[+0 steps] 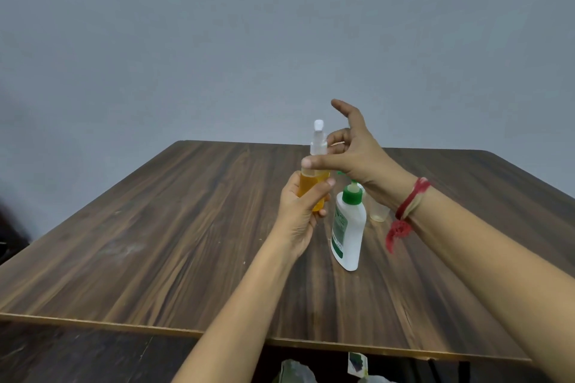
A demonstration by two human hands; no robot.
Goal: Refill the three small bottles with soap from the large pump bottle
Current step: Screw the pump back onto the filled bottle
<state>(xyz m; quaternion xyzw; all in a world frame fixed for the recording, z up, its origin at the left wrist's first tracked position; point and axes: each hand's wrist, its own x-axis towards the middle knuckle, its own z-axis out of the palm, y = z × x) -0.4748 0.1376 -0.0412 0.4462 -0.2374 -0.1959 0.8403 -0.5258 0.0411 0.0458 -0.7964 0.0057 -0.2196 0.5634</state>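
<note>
From my seat I see both forearms reaching in from the lower edge, over the near side of the counter (186,227). The left hand (300,214) is raised above the wood, palm turned toward me, its fingers (326,183) wrapped round the lower body of a small bottle (312,188) of orange liquid, held upright and a little tilted. The right hand (357,155) comes in from the right at the level of the bottle's neck. Its thumb lies across the bottle's shoulder and its bent forefinger sits against the white spray top (319,141), so the two pinch the top between them; the other fingers are spread and lifted away. A red thread (410,202) is tied round the right wrist.

The white pump bottle (348,227) with its green collar stands on the counter just right of the left hand; its pump head is mostly hidden behind the right hand. Behind it a small clear container (379,211) is partly covered by the right wrist, and I cannot make out what it is.
</note>
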